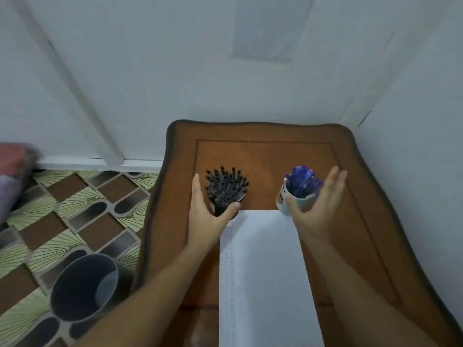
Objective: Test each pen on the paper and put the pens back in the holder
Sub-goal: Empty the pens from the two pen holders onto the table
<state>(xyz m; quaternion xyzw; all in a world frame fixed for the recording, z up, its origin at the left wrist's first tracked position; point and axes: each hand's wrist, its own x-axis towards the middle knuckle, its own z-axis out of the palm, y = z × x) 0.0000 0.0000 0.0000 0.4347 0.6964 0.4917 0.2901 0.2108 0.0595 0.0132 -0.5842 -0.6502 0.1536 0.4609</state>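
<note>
Left hand (203, 211), fingers straight, touches the black holder (221, 209) of black pens (225, 184). Right hand (320, 206), likewise spread, flanks the white holder (284, 199) of blue pens (303, 181). Both holders stand just beyond the blank paper (263, 271). Testing appears unstarted.

We've got one wide-angle cam, worn on the head, looking fwd and down. It sits above the near end of the worktop (263, 156), close in, so the left hand (204, 209) and right hand (319, 209) land approx mid-frame. The far end of the worktop meets the wall (175, 71), which fills the top half. The floor (75, 209) shows at lower left.
</note>
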